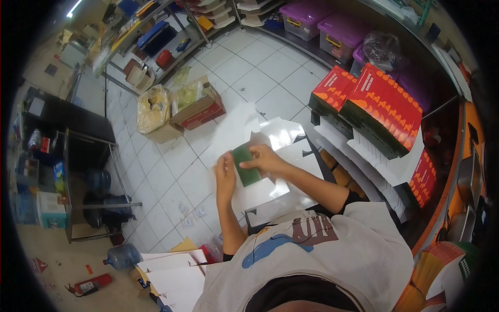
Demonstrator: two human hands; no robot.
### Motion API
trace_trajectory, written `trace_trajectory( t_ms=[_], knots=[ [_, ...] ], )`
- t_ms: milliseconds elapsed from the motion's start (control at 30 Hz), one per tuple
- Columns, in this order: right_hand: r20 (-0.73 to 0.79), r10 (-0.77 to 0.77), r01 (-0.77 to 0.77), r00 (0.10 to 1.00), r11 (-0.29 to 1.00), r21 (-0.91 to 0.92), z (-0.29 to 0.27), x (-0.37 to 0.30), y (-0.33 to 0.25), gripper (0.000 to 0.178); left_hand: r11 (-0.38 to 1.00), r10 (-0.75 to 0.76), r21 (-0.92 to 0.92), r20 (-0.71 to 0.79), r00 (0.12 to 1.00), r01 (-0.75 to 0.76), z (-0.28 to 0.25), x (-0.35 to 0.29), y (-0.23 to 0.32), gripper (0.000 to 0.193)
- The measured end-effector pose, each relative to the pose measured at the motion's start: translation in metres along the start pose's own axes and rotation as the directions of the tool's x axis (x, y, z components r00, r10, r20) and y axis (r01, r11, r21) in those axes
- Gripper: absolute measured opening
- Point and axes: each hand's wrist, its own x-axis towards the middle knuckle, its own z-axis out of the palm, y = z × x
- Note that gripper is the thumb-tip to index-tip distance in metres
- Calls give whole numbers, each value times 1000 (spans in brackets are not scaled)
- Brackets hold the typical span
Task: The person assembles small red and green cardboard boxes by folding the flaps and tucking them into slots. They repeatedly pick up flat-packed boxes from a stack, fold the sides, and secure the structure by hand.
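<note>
1. While white sheets [265,195] lie spread around the dial's centre, the green panel [247,177] stands out over them, between the person's hands.
2. The right hand [263,157], on the panel's three o'clock side, has thumb and bent fingers brought together on it, apparently pinching it.
3. The left hand [224,174], at the nine o'clock edge, has its fingers part-curled beside the panel; blur hides whether it grips or merely touches.
4. As a judgement, the piece in hand looks partway through: the green panel is raised, while the white flaps around it look unfolded and seem left to do.
5. At two o'clock, piled red cartons [383,99] with green sides look already shaped.
6. Pale lettering runs across those red faces above orange shapes.
7. Between four and five o'clock, big brown letters mark the person's shirt [358,247].
8. At eight o'clock, a fire extinguisher [99,282] bears a pale label, too small to read.
</note>
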Motion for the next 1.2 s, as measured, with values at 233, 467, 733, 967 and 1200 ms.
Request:
trace_trajectory(
  t_ms=[233, 467, 733, 967, 1200],
  knots=[
    [395, -37, 111, 918, 980, -166, -17, -10, -58, 75, 672, -248, -739, -169, 954, 44, -5, 9, 27, 26],
    [-55, -391, 391, 919, 920, -21, 13, -35, -57, 83, 639, -258, -751, -410, 875, -164, -12, 20, 49, 27],
    [2, -554, 450, 833, 674, -586, -1, -22, -37, 42, 520, -283, -842, -328, 901, -143, -13, 15, 71, 28],
    [238, -671, 666, 702, 501, -552, -11, -33, -72, 51, 550, -97, -830, -167, 981, -87, -16, 14, 68, 27],
    [303, -366, 473, 880, 734, -487, -23, -43, -102, 41, 569, -102, -817, -178, 979, -89, -4, 23, 62, 24]
  ],
)
